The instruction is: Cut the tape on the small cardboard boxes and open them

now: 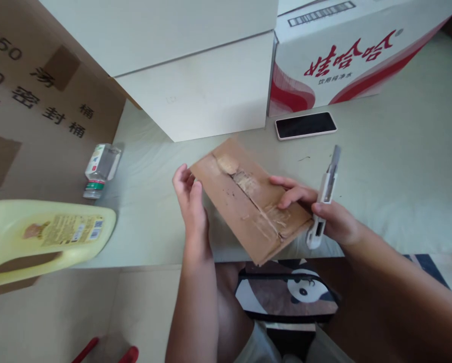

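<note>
A small flat cardboard box (pixel 233 201) is held tilted over the pale green surface, its top seam torn and scuffed where tape seems to have been peeled away. My left hand (pixel 191 201) grips its far-left edge, with some fingertips hidden behind the cardboard. Between the thumb and palm of my right hand (pixel 324 212) is a white utility knife (pixel 327 189), its grey blade end pointing away from me. Fingers of that same hand lie on the right part of the box.
Behind stand white boxes (pixel 211 91) and a red-and-white water carton (pixel 332 70). A phone (pixel 305 125) lies in front of them. On the left are a big brown carton (pixel 52 126), a small clear bottle (pixel 99 169) and a yellow jug (pixel 74 229).
</note>
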Available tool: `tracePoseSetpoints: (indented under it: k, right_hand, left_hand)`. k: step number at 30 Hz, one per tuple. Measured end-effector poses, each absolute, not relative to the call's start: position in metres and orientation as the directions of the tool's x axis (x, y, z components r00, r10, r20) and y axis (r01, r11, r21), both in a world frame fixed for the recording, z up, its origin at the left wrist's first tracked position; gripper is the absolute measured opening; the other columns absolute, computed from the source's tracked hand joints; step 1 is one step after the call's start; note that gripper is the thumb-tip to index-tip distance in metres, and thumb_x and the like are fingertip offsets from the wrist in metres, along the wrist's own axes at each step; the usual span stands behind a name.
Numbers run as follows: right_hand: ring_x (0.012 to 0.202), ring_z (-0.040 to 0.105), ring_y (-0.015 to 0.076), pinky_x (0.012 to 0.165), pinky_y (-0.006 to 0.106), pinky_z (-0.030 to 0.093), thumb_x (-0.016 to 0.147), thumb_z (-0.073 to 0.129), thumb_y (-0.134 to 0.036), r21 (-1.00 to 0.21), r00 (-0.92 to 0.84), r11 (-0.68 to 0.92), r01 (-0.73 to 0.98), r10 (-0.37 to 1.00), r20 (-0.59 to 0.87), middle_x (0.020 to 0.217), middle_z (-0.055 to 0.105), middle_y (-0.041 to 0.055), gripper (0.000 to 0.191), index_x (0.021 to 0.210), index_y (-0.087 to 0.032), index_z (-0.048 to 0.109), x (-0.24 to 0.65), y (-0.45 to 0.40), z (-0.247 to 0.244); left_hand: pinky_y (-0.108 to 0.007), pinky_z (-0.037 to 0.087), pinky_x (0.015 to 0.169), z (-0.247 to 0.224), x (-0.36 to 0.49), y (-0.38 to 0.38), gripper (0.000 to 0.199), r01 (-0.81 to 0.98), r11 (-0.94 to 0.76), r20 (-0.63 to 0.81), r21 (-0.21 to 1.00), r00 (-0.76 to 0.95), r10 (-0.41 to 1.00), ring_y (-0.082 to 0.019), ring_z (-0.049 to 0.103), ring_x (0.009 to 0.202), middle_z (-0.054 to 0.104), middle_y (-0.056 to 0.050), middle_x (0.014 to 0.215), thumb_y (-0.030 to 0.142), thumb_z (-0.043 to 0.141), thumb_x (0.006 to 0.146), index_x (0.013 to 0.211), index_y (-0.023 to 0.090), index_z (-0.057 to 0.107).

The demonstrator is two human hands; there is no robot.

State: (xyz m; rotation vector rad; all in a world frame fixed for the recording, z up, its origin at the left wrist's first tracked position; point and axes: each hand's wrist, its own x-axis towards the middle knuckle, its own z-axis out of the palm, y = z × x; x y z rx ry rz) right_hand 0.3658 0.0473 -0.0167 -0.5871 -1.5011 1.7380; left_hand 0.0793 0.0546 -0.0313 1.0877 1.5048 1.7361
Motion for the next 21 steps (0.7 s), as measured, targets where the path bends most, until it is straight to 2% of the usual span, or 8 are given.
tracePoseSetpoints:
  k: [2, 4, 6, 8, 14, 21]
  right_hand:
    - [0.146, 0.044, 0.0287, 0.110, 0.039, 0.042, 0.095, 0.055, -0.055, -0.965, -0.662, -0.107, -0.241, 0.745, 0.082, 0.161, 0.045, -0.0071, 0.032, 0.107, -0.033, 0.076, 0.366, 0.047, -0.014]
    - [0.143, 0.046, 0.0300, 0.107, 0.041, 0.045, 0.095, 0.057, -0.053, -0.966, -0.684, -0.137, -0.219, 0.728, 0.052, 0.161, 0.045, -0.0045, 0.031, 0.105, -0.031, 0.076, 0.366, 0.047, -0.012]
    - [0.142, 0.048, 0.0304, 0.107, 0.043, 0.045, 0.095, 0.059, -0.050, -0.975, -0.687, -0.126, -0.183, 0.726, 0.035, 0.161, 0.045, -0.0020, 0.028, 0.104, -0.030, 0.075, 0.365, 0.047, -0.011]
    - [0.142, 0.049, 0.0301, 0.107, 0.044, 0.045, 0.094, 0.062, -0.047, -0.982, -0.671, -0.100, -0.160, 0.740, 0.034, 0.161, 0.047, -0.0005, 0.024, 0.103, -0.029, 0.075, 0.363, 0.047, -0.011]
    - [0.137, 0.054, 0.0318, 0.109, 0.049, 0.043, 0.093, 0.061, -0.046, -0.973, -0.569, 0.006, -0.229, 0.810, 0.139, 0.152, 0.057, 0.0034, 0.025, 0.098, -0.027, 0.076, 0.354, 0.044, -0.014]
    - [0.134, 0.057, 0.0326, 0.104, 0.050, 0.047, 0.091, 0.060, -0.047, -0.977, -0.547, 0.005, -0.215, 0.828, 0.125, 0.150, 0.059, 0.0050, 0.027, 0.096, -0.026, 0.076, 0.353, 0.043, -0.016]
  left_hand:
    - [-0.037, 0.048, 0.096, -0.031, 0.079, 0.053, 0.073, 0.083, -0.269, 0.275, 0.960, -0.486, 0.829, -0.024, 0.058, 0.118, 0.054, -0.007, 0.133, 0.069, 0.073, 0.071, 0.130, 0.033, 0.049]
    - [-0.032, 0.049, 0.084, -0.027, 0.083, 0.052, 0.066, 0.060, -0.295, 0.285, 0.954, -0.490, 0.823, -0.020, 0.060, 0.101, 0.059, -0.006, 0.118, 0.066, 0.074, 0.071, 0.122, 0.030, 0.054]
    - [-0.027, 0.045, 0.067, -0.021, 0.087, 0.051, 0.054, -0.012, -0.252, 0.213, 0.968, -0.494, 0.843, -0.014, 0.055, 0.076, 0.059, -0.002, 0.095, 0.058, 0.076, 0.070, 0.110, 0.026, 0.057]
    - [-0.023, 0.038, 0.056, -0.016, 0.091, 0.050, 0.048, -0.079, -0.204, 0.136, 0.976, -0.510, 0.849, -0.010, 0.047, 0.062, 0.054, 0.002, 0.080, 0.051, 0.079, 0.067, 0.102, 0.024, 0.057]
    - [-0.023, 0.040, 0.057, -0.012, 0.094, 0.050, 0.043, -0.110, -0.188, 0.103, 0.976, -0.528, 0.843, -0.010, 0.048, 0.062, 0.055, 0.002, 0.080, 0.044, 0.076, 0.066, 0.099, 0.025, 0.055]
    - [-0.025, 0.041, 0.060, -0.012, 0.093, 0.048, 0.041, -0.080, -0.152, 0.092, 0.985, -0.506, 0.858, -0.012, 0.049, 0.065, 0.054, 0.001, 0.083, 0.045, 0.072, 0.071, 0.102, 0.027, 0.052]
